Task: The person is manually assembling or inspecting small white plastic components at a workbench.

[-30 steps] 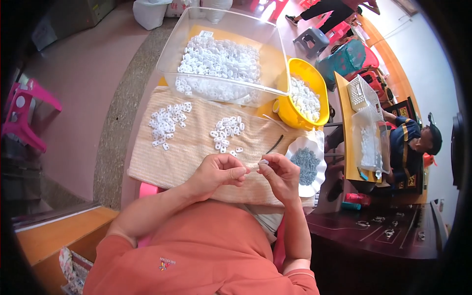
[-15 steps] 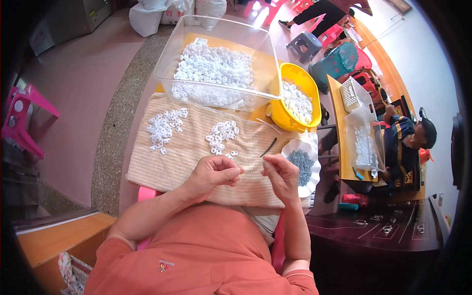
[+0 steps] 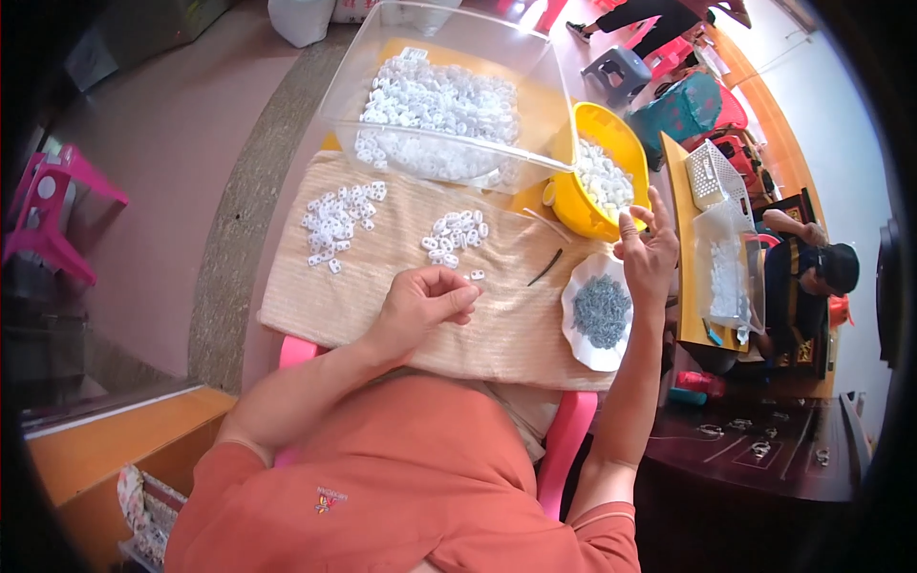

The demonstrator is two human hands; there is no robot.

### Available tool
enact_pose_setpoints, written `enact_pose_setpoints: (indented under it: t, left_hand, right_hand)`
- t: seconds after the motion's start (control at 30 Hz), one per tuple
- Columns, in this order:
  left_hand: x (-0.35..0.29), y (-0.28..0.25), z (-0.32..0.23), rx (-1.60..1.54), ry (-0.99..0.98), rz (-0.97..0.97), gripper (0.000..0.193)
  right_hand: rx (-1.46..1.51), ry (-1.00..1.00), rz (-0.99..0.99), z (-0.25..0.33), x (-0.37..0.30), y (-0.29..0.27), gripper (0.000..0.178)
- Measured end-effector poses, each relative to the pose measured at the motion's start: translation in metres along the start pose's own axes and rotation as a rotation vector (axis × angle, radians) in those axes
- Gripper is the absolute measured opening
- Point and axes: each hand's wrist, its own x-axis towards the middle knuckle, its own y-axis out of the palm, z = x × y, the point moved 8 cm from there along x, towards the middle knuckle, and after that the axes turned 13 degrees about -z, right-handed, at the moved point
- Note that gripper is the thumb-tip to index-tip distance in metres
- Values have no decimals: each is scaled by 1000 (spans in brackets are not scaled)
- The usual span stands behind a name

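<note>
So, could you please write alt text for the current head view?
A person's spread right hand is near the rim of a yellow basin of white pieces; the left hand, pinched closed, is above a tan cloth. On the cloth lie two piles of white pieces and a scalloped white dish of grey parts, with a clear bin beyond.

Left grip [image 3: 430,307]: any contents between fingertips too small to tell. Right grip [image 3: 650,258]: contact with yellow tub [image 3: 611,124] unclear. White dish [image 3: 594,358], nearer than right grip: right rim partly hidden by forearm [image 3: 626,401]. White sack [image 3: 298,21], far beyond left grip: top cut off.
</note>
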Motion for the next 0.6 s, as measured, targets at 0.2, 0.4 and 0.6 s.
enact_pose_setpoints:
  t: [0.2, 0.4, 0.6]
  left_hand:
    - [4, -7, -11, -9, 42, -89, 11]
    - [9, -23, -18, -67, 84, -196, 11]
    - [10, -25, -25, -134, 97, -230, 12]
  right_hand:
    - [57, -116, 227, -8, -48, 30, 21]
    - [-27, -187, 527, 22, -97, 77, 15]
    - [-81, -333, 623, 22, -119, 100, 16]
